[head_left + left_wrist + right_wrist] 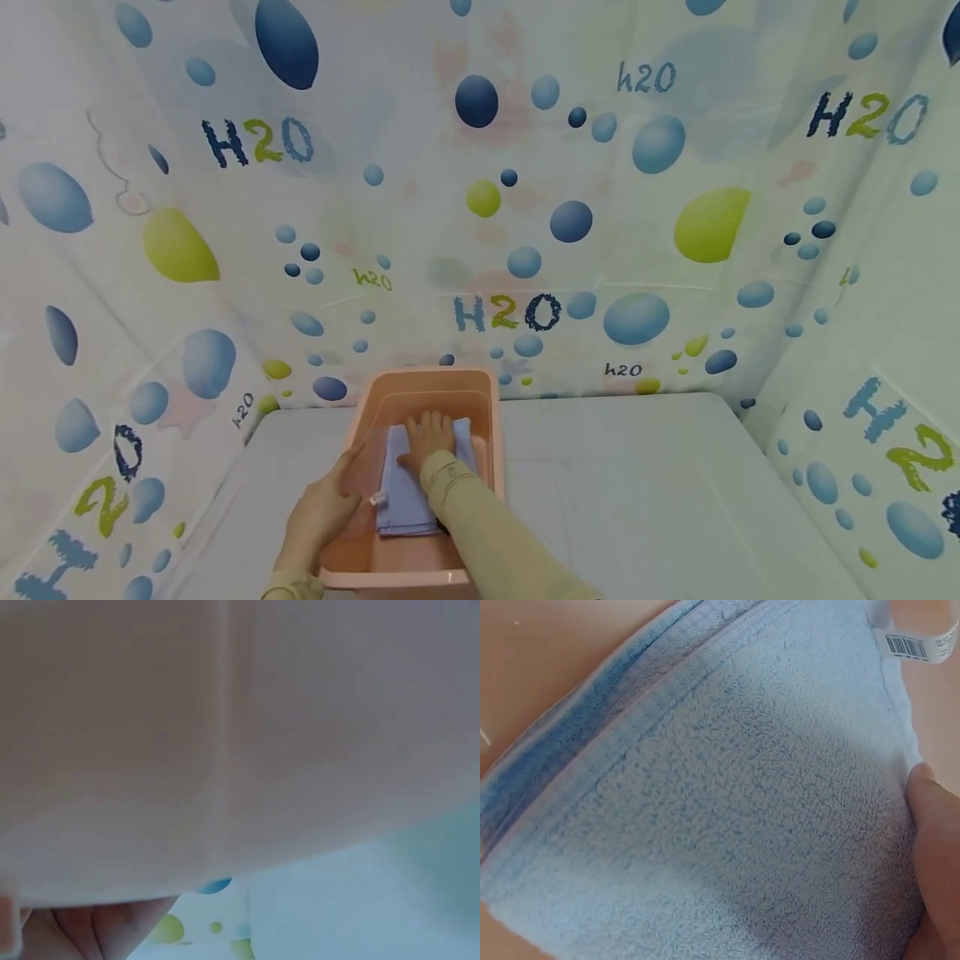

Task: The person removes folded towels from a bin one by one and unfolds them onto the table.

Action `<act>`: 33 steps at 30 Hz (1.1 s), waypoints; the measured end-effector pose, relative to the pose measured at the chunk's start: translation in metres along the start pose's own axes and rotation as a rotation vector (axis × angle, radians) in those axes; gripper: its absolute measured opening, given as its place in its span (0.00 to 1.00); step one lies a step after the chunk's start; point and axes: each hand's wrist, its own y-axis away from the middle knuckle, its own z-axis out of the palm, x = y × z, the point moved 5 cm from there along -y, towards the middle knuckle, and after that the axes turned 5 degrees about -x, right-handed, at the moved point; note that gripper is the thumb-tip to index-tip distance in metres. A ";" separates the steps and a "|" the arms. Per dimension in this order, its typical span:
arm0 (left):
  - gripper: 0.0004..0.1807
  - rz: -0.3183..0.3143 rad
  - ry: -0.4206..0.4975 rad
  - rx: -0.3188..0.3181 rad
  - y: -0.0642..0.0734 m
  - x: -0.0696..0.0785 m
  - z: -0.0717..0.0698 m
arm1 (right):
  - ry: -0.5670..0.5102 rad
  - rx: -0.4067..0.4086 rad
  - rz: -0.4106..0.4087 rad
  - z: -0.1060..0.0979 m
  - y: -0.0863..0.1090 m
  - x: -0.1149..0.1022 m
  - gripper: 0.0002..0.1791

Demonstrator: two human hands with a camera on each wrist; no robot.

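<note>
A folded light-blue terry towel [408, 504] lies inside a peach plastic basin [497, 433]. On the towel's far part rests my right hand [432, 437], its fingers spread and pointing away. In the right wrist view the thumb of that hand [935, 832] lies along one edge of the towel [727, 787], and the other fingers are mostly hidden. My left hand [321, 510] grips the basin's left rim, thumb toward the inside. The left wrist view is mostly filled by the basin's outer wall [225, 750], with part of the left hand [97, 930] behind it.
A white label [916, 646] with a barcode sticks out from the towel's edge. The basin stands on a white-covered table [615, 492]. Behind and on both sides hangs a white curtain [420, 225] printed with bubbles and "H2O".
</note>
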 end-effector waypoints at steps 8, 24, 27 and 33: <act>0.38 0.010 -0.038 -0.025 0.000 0.001 0.004 | -0.004 0.030 0.016 -0.012 0.000 0.009 0.37; 0.38 0.041 0.001 -0.023 -0.002 0.006 0.010 | -0.025 0.035 -0.050 -0.068 0.005 0.044 0.24; 0.38 0.036 -0.002 -0.016 -0.004 0.006 0.011 | -0.046 0.099 -0.084 -0.081 0.009 0.051 0.18; 0.38 0.037 -0.055 -0.011 -0.004 0.001 0.003 | -0.136 0.175 -0.173 -0.114 0.022 0.054 0.17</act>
